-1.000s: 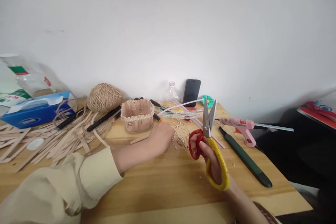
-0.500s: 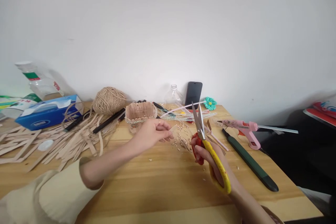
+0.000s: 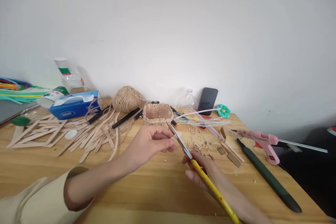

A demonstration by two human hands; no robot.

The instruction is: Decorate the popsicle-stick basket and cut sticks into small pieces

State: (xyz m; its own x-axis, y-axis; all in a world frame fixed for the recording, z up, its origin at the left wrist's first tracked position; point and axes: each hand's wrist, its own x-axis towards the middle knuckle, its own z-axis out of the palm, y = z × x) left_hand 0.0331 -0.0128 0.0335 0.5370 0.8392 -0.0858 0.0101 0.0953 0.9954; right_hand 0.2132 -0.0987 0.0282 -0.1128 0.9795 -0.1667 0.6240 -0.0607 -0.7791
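My left hand (image 3: 149, 143), with a ring on one finger, is closed in a pinch on a small pale piece (image 3: 173, 137); its exact kind is too small to tell. In my right hand (image 3: 207, 169) are the yellow-handled scissors (image 3: 211, 185), their blades slanting up and left beside the pinched piece. Whether the blades touch it I cannot tell. Just behind my left fingertips stands a small wooden-stick basket (image 3: 158, 112) with a beaded trim. Wood scraps (image 3: 198, 145) lie scattered behind my right hand.
Wooden craft sticks (image 3: 97, 133), a twine ball (image 3: 127, 98) and a blue tissue box (image 3: 76, 106) occupy the left. At the back stand a clear bottle (image 3: 189, 99) and a phone (image 3: 208, 101). A pink glue gun (image 3: 266, 141) and a dark green long tool (image 3: 267, 175) lie right.
The scissors have swung left, their blades now close to my left fingertips and nearer together. The view has turned left, so the tabletop things sit farther right.
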